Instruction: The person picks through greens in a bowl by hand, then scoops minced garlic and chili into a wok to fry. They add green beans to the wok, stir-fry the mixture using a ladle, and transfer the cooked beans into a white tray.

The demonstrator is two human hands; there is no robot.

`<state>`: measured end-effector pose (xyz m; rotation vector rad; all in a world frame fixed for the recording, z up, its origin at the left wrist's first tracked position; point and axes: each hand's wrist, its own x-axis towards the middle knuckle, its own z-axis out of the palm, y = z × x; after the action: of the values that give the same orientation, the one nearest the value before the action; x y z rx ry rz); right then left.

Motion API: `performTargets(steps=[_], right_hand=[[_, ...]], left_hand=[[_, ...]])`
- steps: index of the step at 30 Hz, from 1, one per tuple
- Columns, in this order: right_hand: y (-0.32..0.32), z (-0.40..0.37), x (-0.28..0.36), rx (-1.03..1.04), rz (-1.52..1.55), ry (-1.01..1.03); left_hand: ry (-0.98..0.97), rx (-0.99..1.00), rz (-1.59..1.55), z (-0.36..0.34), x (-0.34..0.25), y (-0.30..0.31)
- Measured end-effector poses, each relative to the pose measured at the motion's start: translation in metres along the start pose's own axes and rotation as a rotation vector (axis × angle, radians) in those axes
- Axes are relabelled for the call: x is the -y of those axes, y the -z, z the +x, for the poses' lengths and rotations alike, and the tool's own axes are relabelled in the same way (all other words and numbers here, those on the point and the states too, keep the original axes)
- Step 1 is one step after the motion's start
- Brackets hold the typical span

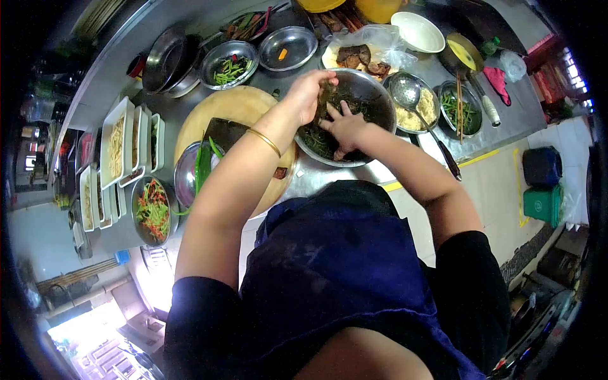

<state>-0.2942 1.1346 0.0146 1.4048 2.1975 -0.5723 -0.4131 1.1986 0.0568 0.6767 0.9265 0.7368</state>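
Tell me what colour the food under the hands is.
The food is mostly dark green, seen best in the head view.

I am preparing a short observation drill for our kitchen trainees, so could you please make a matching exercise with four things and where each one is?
Things
1. Right hand
2. Gold bangle
3. Metal skimmer
4. Wooden chopsticks

Places
A. Over pale food
B. Around the left forearm
C. Across cut green vegetables
D. In a steel bowl, fingers spread among dark leafy greens

Right pairs: 1-D, 2-B, 3-A, 4-C
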Motion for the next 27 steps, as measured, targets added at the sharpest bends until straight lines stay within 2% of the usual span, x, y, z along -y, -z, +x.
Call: performTargets(steps=[1,3,4,5,6,7,9,11,13,14,15,17,21,23,25,27], right_hand=[[-0.005,0.009,0.005,0.049,-0.093,-0.024],[-0.007,0.023,-0.004,0.152,-0.068,-0.086],[-0.026,0.046,-0.02,-0.008,-0.128,0.015],[-0.046,0.071,-0.037,-0.175,-0.202,0.105],[-0.04,0.07,-0.041,-0.228,0.152,0.009],[-0.04,0.075,-0.049,-0.288,0.248,-0.009],[-0.041,0.086,-0.065,-0.416,0.443,-0.028],[-0.011,0.051,-0.062,-0.396,0.416,0.123],[0.003,0.027,-0.063,-0.319,1.029,0.183],[0.009,0.02,-0.068,-0.224,1.199,0.181],[0.013,0.014,-0.071,-0.125,1.371,0.176],[0.027,-0.009,-0.065,-0.19,1.621,0.19],[0.034,-0.024,-0.069,-0.277,1.776,0.256],[0.041,-0.032,-0.065,-0.284,1.815,0.289],[0.036,-0.03,-0.068,-0.274,1.731,0.329],[0.035,-0.036,-0.065,-0.261,1.62,0.326]], left_hand=[[0.049,-0.045,0.188,-0.005,0.001,0.0],[0.128,-0.069,0.254,-0.02,0.005,0.0],[0.139,0.007,0.295,-0.029,0.004,0.003],[0.18,-0.032,0.253,-0.035,0.005,0.003],[0.183,-0.011,0.186,-0.034,0.011,0.011],[0.179,0.013,0.121,-0.03,0.019,0.02],[0.095,-0.165,0.188,-0.034,0.029,0.021],[0.081,-0.156,0.227,-0.026,0.036,0.033],[0.078,-0.103,0.326,-0.031,0.03,0.035],[0.072,-0.078,0.375,-0.035,0.025,0.034],[-0.057,-0.112,0.393,-0.035,0.024,0.036],[-0.301,-0.171,0.442,-0.036,0.025,0.037],[-0.441,0.017,0.367,-0.038,0.031,0.023],[-0.4,0.023,0.432,-0.042,0.033,0.014],[-0.494,-0.05,0.672,-0.035,0.03,0.014],[-0.444,-0.139,1.0,-0.038,0.007,0.013]])
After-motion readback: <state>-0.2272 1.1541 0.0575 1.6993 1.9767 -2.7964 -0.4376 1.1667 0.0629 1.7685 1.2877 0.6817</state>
